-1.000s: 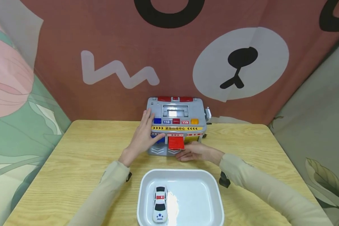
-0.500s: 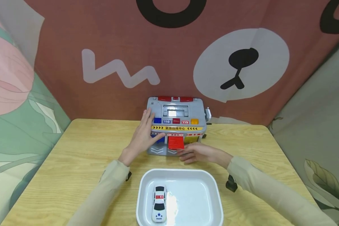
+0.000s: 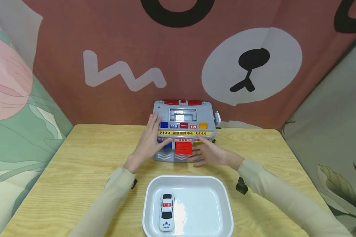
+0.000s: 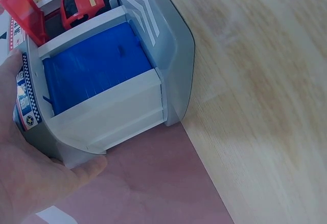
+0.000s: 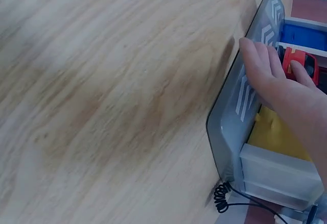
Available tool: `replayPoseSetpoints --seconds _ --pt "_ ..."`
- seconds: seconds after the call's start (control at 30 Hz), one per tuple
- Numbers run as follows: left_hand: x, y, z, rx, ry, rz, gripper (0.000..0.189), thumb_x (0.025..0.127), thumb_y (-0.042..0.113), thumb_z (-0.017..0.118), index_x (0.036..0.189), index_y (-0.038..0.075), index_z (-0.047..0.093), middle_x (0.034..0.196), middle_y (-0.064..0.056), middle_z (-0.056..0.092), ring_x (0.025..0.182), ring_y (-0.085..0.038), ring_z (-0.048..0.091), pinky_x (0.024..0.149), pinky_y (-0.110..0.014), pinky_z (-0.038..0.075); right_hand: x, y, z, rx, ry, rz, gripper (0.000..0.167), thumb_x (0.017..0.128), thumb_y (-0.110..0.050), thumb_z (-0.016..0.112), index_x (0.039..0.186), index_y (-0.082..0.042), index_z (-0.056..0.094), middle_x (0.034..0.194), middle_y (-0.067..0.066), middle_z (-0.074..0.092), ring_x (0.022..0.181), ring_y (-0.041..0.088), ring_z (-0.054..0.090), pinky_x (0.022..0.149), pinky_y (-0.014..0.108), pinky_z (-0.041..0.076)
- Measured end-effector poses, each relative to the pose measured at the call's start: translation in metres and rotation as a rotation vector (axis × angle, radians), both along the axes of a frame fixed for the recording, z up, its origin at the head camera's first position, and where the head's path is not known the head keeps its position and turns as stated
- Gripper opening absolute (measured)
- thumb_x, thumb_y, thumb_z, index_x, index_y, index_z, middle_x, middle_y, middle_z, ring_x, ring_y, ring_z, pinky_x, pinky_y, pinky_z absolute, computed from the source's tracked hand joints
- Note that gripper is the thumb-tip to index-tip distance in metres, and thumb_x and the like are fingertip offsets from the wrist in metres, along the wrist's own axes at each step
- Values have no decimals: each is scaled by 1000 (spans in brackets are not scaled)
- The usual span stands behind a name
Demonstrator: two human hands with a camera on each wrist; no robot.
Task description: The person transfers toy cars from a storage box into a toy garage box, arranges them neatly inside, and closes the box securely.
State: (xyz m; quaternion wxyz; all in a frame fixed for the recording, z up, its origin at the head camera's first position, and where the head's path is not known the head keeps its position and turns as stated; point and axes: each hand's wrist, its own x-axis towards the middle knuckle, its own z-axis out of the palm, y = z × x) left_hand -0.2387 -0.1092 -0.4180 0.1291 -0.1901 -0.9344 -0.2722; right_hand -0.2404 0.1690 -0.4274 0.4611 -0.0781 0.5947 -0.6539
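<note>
Right now the left hand (image 3: 146, 144) lies flat along one side of the garage (image 3: 204, 115), fingers straight and thumb on the front edge, gripping nothing, just bracing by the look of it. Over on the other side, the right hand (image 3: 212, 153) reaches in with its fingers extended, wrapped round nothing, and one finger touches the red car (image 4: 87, 2). That car sits in the mouth of the middle bay (image 4: 82, 31), between the white walls, under the raised red door (image 3: 183, 148). So the step in hand looks like seating the red car, and it seems most of the way there. Next, judging from this position, calls for a straight, gentle push inward until the car's tail clears the ramp (image 4: 172, 44), then fingers out and the red door lowered. Watch that door: it could catch the roof if the car sits short! Either side, the blue door (image 4: 97, 66) and the yellow door (image 5: 276, 129) are down. Nearer the person, a white tray (image 3: 188, 178) on the table (image 3: 101, 158) carries a police car (image 3: 166, 212), untouched by either hand.
</note>
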Motion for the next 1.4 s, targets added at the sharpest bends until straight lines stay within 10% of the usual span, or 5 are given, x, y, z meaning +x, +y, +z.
replayPoseSetpoints --seconds 1.4 --pt "0 1 2 -4 -1 -2 96 86 57 63 154 4 19 162 -7 -2 147 -26 -5 114 -50 19 -3 5 4 51 40 -51 84 98 -63 22 147 5 26 142 26 38 130 46 35 108 57 29"
